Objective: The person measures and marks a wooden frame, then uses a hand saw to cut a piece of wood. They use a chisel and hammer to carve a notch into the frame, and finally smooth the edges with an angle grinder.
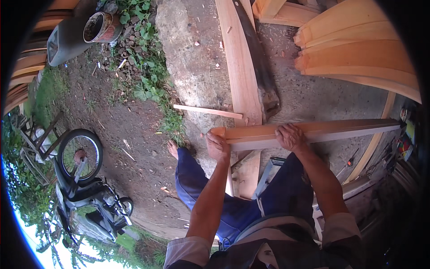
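Bare forearms (210, 201) reach over blue trousers (286, 184) to a beam (340, 131) lying crosswise. Left hand (218, 145) fingers clamp its left end; right hand (291, 136) fingers wrap it farther right. It looks stiff and fairly heavy, best held wide. Just beyond, a strip (208, 111) and plank (242, 67) crowd its far side; boards (358, 58) hem the far right.
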`<state>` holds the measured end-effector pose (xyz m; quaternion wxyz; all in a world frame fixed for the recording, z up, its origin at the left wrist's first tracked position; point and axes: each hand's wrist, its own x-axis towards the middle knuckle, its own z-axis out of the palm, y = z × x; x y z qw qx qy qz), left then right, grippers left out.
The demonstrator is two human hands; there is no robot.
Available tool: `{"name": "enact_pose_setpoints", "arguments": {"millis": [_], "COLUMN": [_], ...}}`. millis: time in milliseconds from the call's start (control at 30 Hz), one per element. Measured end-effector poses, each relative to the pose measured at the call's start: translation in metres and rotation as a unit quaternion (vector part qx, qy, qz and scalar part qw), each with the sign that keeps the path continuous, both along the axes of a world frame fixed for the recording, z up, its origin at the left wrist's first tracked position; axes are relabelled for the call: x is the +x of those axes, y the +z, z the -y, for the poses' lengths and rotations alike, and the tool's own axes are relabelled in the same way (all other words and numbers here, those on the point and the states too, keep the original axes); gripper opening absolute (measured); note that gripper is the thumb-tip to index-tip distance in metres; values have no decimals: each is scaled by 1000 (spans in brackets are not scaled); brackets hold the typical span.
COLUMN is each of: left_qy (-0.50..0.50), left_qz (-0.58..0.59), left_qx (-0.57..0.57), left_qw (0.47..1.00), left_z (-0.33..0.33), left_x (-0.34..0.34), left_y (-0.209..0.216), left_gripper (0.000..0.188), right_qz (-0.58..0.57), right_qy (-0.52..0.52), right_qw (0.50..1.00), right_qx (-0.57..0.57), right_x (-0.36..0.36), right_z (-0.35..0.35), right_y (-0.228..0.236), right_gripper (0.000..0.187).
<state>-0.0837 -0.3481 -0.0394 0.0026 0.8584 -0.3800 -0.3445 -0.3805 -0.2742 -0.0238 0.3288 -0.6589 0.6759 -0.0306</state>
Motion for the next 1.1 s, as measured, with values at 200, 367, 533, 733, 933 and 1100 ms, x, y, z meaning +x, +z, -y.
{"name": "enact_pose_setpoints", "arguments": {"millis": [200,367,533,733,933,1100], "left_qy": [-87,-150,-157,-175,-154,-153], "left_qz": [-206,-211,-223,-221,-276,-275], "left_qx": [-48,-38,-46,-57,-73,-74], "left_qw": [973,965,961,958,946,946], "left_z": [12,18,21,21,21,22], "left_x": [39,42,37,40,40,37], "left_y": [-29,-28,-22,-27,-36,-31], "left_gripper": [53,58,59,60,63,66], "right_qz": [-15,-43,-52,-50,-113,-125], "right_qy": [-23,-29,-32,-249,-341,-518], "right_qw": [999,999,997,944,898,846], "right_qx": [-19,7,42,209,252,-22], "right_x": [-2,-1,-2,13,88,100], "right_z": [-8,-11,-11,18,79,59], "right_y": [-5,-10,-3,0,-84,-68], "right_gripper": [22,25,28,40,50,36]}}
